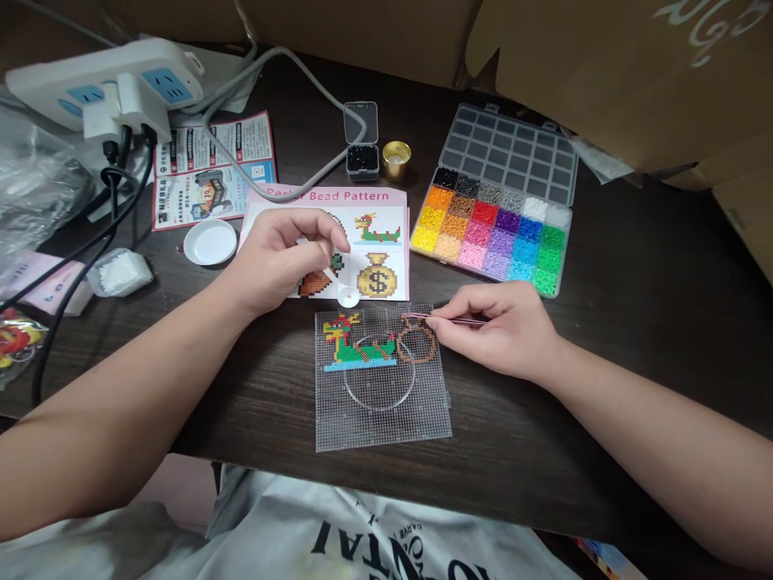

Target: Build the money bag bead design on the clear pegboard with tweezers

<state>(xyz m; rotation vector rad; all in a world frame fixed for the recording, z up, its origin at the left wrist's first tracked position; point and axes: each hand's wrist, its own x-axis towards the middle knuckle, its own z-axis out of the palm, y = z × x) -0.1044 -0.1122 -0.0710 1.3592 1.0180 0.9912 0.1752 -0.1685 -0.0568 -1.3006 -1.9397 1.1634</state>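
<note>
My left hand (290,258) pinches the handle of a small white spoon (348,296), whose bowl hangs just above the top edge of a clear pegboard (380,419). Between the fingers of my right hand (498,329) are thin pink tweezers (465,320), their tip at the board's upper right. There lies a brown bead outline (416,360) of a round bag. Left of it, a green dragon boat of beads (362,352) sits on a light blue row. Behind my left hand, the printed pattern sheet (378,238) shows a dragon boat and a money bag.
An open bead box (531,234) with many colours stands at the right. Behind the sheet are a small box of black beads (362,161) and a gold cup (397,159). A white lid (210,242), power strip (109,76) and cables occupy the left.
</note>
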